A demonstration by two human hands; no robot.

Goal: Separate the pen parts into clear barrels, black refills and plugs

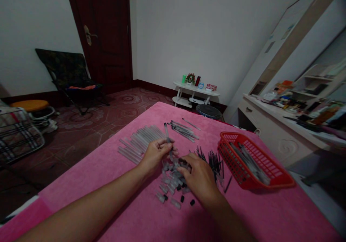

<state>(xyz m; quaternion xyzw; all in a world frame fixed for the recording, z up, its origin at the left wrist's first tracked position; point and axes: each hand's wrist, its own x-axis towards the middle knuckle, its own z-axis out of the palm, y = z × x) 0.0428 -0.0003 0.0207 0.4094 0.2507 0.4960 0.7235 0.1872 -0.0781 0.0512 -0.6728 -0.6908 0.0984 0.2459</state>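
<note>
My left hand (159, 151) is closed around a pen (167, 132), which stands nearly upright with its black end at the top. My right hand (198, 171) is beside it, fingers curled over a pile of clear pen caps (169, 182); what it pinches, if anything, is hidden. Small black plugs (192, 202) lie among and in front of the caps. Left of my hands, clear pen barrels (143, 139) lie in a row. Several pens with black ends (183, 130) lie beyond. Dark thin refills (214, 162) are heaped right of my right hand.
A red plastic basket (281, 179) holding more pens stands at the right of the pink-covered table (119, 206). A cluttered white dresser (292, 126) is at the right. Behind are a low white stand (196, 87), a folding chair (70, 71) and a door (105, 29).
</note>
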